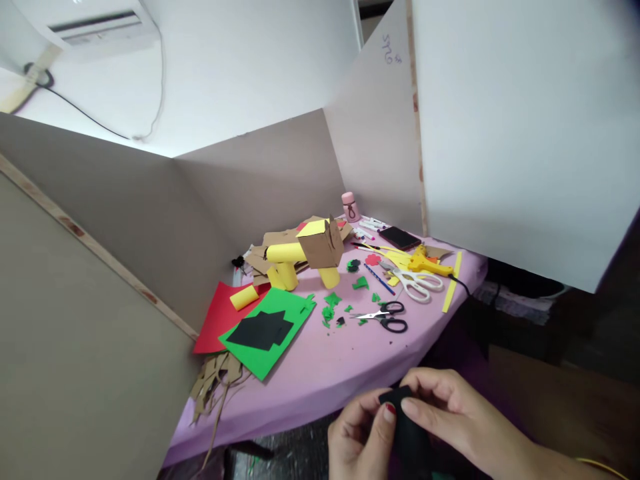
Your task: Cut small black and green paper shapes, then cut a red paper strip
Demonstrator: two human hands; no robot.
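Observation:
A piece of black paper [407, 433] is pinched between my two hands in front of the table's near edge. My left hand [363, 430] grips its left side with thumb and fingers. On the other side my right hand [457, 413] has its thumb and fingertips closed on the upper part. The paper's lower end runs down into shadow. Nearest to the hands on the table lie black-handled scissors [393, 317], their blades pointing left, among green paper scraps [329, 312].
On the pink cloth [320, 380] stands a cardboard-and-yellow-paper animal figure [320, 245]. Left are green [267, 367] and red sheets [213, 327] and cardboard strips [215, 383]. Right are white scissors [417, 283], a yellow glue gun [427, 262] and a phone [400, 238]. Grey panels [260, 173] enclose the back.

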